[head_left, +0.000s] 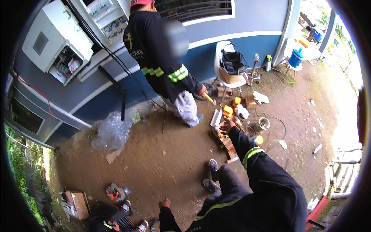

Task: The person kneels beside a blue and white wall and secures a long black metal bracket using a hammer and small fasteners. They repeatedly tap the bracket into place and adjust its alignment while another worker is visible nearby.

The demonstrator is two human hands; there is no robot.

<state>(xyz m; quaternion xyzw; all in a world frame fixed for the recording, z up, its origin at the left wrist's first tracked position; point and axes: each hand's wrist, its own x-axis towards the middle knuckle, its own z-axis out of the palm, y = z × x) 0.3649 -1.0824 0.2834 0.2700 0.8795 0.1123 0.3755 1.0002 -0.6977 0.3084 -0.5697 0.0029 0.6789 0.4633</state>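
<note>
On the dirt ground [154, 166], ahead of the wearer and to the right, a cluster of tools and packaging lies around a long cardboard piece [230, 149], and the right hand [227, 125] is at its far end. The cardboard's long axis slants from that end back toward the wearer and slightly rightward, so most of its length lies nearer the body than the hand does. The right hand's fingers look spread, palm facing down; whether they touch anything beneath is too small to tell. Just beyond this hand is a yellow block [228, 111], and just to its left a white box [216, 117], whose long side tilts away from the wearer. The right arm is plainly the nearer one: the left hand [165, 203] hangs low, well apart from the cluster, its fingers curled in, and I cannot tell whether it holds anything. To the right of the cardboard stands a round bucket [264, 123], with a dark cable [285, 127] looping beside it. Past the pile, a co-worker [154, 54] stands by the wall, holding a yellow-handled tool [210, 98] that points down toward the pile. Behind the cluster stands a white chair [219, 56] bearing a black bag [232, 62].
</note>
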